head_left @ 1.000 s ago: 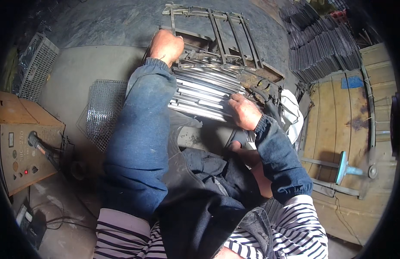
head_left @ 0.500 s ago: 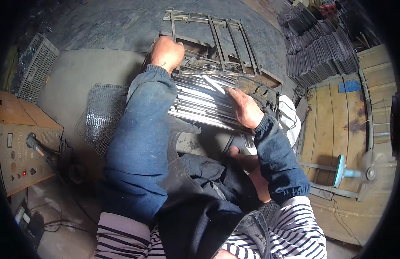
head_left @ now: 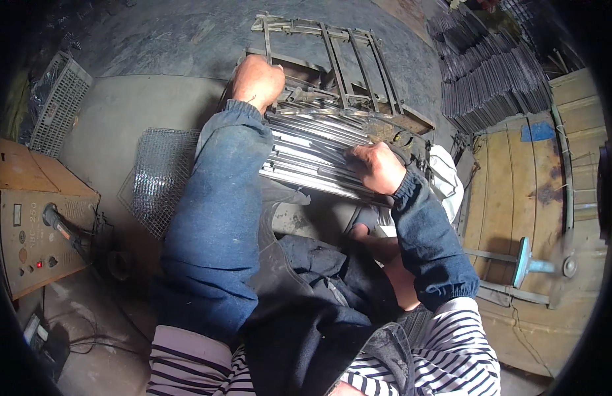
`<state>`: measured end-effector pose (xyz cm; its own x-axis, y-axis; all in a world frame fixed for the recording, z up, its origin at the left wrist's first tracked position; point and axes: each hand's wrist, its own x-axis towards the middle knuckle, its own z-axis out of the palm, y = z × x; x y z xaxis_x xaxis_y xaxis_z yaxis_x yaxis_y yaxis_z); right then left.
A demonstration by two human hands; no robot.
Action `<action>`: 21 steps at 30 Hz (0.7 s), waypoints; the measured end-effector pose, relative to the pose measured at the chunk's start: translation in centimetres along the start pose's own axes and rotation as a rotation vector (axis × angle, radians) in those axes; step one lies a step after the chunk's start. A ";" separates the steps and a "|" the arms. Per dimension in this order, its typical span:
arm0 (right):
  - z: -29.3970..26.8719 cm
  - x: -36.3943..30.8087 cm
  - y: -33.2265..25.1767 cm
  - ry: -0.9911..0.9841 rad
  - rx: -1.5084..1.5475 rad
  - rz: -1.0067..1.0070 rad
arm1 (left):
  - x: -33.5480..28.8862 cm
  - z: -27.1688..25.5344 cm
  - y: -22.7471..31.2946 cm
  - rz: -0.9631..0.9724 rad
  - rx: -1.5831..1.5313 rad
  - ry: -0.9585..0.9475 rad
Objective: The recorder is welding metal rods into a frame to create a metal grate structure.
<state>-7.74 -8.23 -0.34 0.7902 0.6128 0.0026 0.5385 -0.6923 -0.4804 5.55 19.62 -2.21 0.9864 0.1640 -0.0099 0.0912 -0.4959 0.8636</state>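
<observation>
A dark metal rack (head_left: 326,63) of welded bars stands in front of me, with a row of bright metal rods (head_left: 306,155) lying side by side on its near part. At the rack's left end, my left hand (head_left: 258,80) is closed in a fist around the frame, its fingertips mostly hidden. Over the right part of the rods rests my right hand (head_left: 380,168), fingers curled inward and pressed together. What lies under those fingers, if anything, is hidden. A white cloth (head_left: 444,175) hangs beside the rack's right end.
Wire mesh panels (head_left: 164,175) lie on the floor at left, near a plastic crate (head_left: 60,105). A box-shaped machine (head_left: 42,228) with a cable stands at far left. Stacked dark plates (head_left: 494,82) and a wooden panel (head_left: 510,198) with a blue metal piece (head_left: 527,263) are at right.
My right hand has gone from lying flatter with fingers extended to curled fingers. The pale slanted strip by its fingertips no longer shows there. The left hand keeps its place on the frame.
</observation>
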 end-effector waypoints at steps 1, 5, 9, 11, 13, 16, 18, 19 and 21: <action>-0.1 0.1 -0.3 -0.008 0.042 0.035 | 0.0 0.0 0.0 0.001 0.000 -0.001; -0.3 0.3 -0.8 -0.016 0.038 0.059 | 0.0 0.1 0.0 -0.012 -0.036 -0.010; -0.4 0.2 -0.9 -0.014 0.009 0.060 | 0.1 0.5 0.0 -0.025 -0.074 -0.040; -0.4 0.5 -1.4 -0.013 0.032 0.062 | 0.5 0.3 -0.5 -0.043 -0.063 -0.030; -0.4 0.6 -1.3 -0.087 0.021 0.126 | 0.7 0.4 -0.6 -0.054 -0.057 -0.028; -0.2 0.5 -1.2 -0.017 0.114 0.069 | 0.6 0.5 -0.6 -0.057 -0.078 -0.029; 0.2 0.6 -0.4 0.032 0.099 -0.025 | 0.2 0.4 -0.2 0.006 -0.063 -0.026; 0.3 0.7 0.0 0.081 0.083 -0.120 | 0.1 0.4 0.0 0.007 -0.064 -0.028; 0.2 0.7 0.3 0.066 0.057 -0.116 | -0.2 0.1 0.4 -0.005 -0.025 -0.019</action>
<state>-7.10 -7.99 -0.68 0.7424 0.6596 0.1175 0.6111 -0.5947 -0.5223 5.39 19.28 -1.94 0.9884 0.1500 -0.0239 0.0930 -0.4736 0.8758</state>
